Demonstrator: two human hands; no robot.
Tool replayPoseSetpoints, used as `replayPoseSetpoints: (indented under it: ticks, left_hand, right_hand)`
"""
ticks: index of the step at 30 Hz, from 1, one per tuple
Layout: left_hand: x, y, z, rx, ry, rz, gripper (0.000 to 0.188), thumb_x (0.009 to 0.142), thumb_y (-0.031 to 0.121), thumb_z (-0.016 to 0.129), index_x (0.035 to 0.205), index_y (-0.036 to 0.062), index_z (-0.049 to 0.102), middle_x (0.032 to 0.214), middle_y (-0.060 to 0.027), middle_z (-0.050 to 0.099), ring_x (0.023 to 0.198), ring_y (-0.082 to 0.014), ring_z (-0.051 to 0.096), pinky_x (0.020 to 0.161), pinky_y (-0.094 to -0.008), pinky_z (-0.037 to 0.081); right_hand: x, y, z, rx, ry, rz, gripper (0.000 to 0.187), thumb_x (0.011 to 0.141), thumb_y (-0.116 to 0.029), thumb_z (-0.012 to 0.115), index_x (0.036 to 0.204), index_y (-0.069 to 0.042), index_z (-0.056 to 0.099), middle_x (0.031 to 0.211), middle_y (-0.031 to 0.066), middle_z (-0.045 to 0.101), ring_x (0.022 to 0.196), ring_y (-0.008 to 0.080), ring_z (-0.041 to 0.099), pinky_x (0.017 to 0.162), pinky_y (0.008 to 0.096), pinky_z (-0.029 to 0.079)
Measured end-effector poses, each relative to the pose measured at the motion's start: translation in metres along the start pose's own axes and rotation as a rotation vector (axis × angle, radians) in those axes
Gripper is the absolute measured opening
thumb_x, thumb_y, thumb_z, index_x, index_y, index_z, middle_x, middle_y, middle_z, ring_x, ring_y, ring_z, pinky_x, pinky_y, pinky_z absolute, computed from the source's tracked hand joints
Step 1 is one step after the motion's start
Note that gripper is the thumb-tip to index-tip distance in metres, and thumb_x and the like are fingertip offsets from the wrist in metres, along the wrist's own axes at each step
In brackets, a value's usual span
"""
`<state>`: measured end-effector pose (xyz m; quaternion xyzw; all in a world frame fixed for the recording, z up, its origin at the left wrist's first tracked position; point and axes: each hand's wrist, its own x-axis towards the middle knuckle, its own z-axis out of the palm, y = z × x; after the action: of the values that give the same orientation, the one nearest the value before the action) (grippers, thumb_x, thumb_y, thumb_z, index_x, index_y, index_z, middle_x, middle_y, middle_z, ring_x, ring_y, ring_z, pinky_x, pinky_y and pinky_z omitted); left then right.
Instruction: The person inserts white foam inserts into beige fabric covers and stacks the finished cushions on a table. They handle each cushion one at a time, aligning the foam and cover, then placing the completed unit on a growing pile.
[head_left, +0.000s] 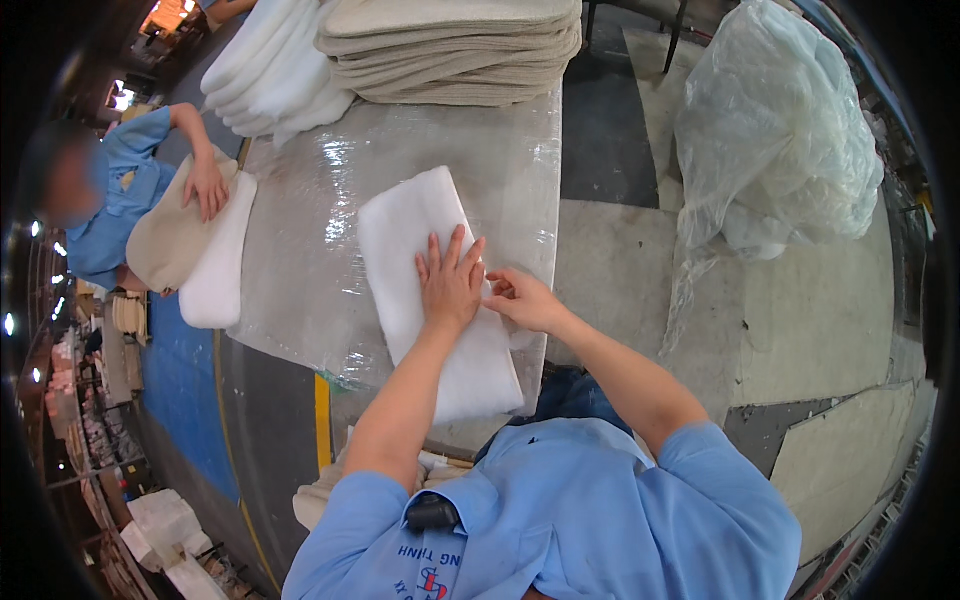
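Observation:
A white, soft-looking padded sheet [400, 240], long and roughly rectangular, lies at a slant on the plastic-covered table [290, 220] in front of me. My left hand [450, 285] rests flat on it with the fingers spread. At the sheet's right edge is my right hand [525, 300], its fingers curled in toward the thumb. Whatever those fingertips may pinch is too small to make out. The sheet's near end reaches past the table's front edge, close to my body.
Beige padded pieces [450, 50] are stacked at the table's far side, beside a white pile [280, 70]. At left, a co-worker in blue [120, 200] handles a beige piece [170, 235] over a white one [220, 270]. A big clear plastic bag [780, 130] stands at right.

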<state>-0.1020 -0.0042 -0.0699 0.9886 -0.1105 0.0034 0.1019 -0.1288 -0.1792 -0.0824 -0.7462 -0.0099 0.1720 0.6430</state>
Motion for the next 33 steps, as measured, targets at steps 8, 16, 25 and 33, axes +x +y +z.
replayPoseSetpoints:
  ticks: [8, 16, 25, 33]
  left_hand:
    - [-0.032, 0.0, -0.001, -0.043, -0.075, 0.033, 0.043, 0.108, 0.04, 0.051, 0.15, 0.0347, 0.059, 0.171, 0.0041, 0.034, 0.159, -0.0398, 0.021, 0.129, -0.0619, 0.01]
    - [-0.031, 0.003, 0.0, -0.04, -0.036, 0.026, 0.044, 0.107, 0.041, 0.051, 0.149, 0.0341, 0.06, 0.171, 0.0041, 0.034, 0.159, -0.0405, 0.021, 0.128, -0.0621, 0.011]
    - [-0.062, 0.018, -0.01, -0.004, -0.139, 0.068, 0.048, 0.107, 0.042, 0.05, 0.154, 0.0341, 0.054, 0.172, 0.0008, 0.032, 0.159, -0.0422, 0.018, 0.127, -0.0658, 0.01]
    - [-0.073, 0.012, -0.007, -0.022, -0.108, 0.082, 0.049, 0.108, 0.04, 0.05, 0.156, 0.0331, 0.051, 0.172, -0.0007, 0.031, 0.16, -0.0421, 0.017, 0.127, -0.0652, 0.009]
  right_hand:
    - [-0.004, 0.002, 0.0, -0.2, -0.035, -0.027, 0.015, 0.09, -0.014, 0.073, 0.091, 0.0, 0.068, 0.082, 0.0191, 0.07, 0.078, 0.0298, 0.068, 0.073, 0.0385, 0.053]
    - [-0.072, 0.033, -0.029, -0.036, -0.227, 0.162, 0.021, 0.093, -0.021, 0.075, 0.102, -0.003, 0.072, 0.087, 0.013, 0.074, 0.079, 0.0263, 0.069, 0.074, 0.0388, 0.054]
    - [-0.05, 0.005, 0.004, -0.078, -0.086, 0.082, 0.023, 0.092, -0.019, 0.079, 0.105, -0.001, 0.072, 0.085, 0.0096, 0.073, 0.079, 0.0188, 0.069, 0.076, 0.0357, 0.055]
    - [-0.139, 0.034, -0.026, -0.089, -0.333, 0.081, 0.023, 0.087, -0.017, 0.079, 0.106, -0.005, 0.072, 0.09, 0.0109, 0.073, 0.084, 0.0259, 0.072, 0.078, 0.0392, 0.056]
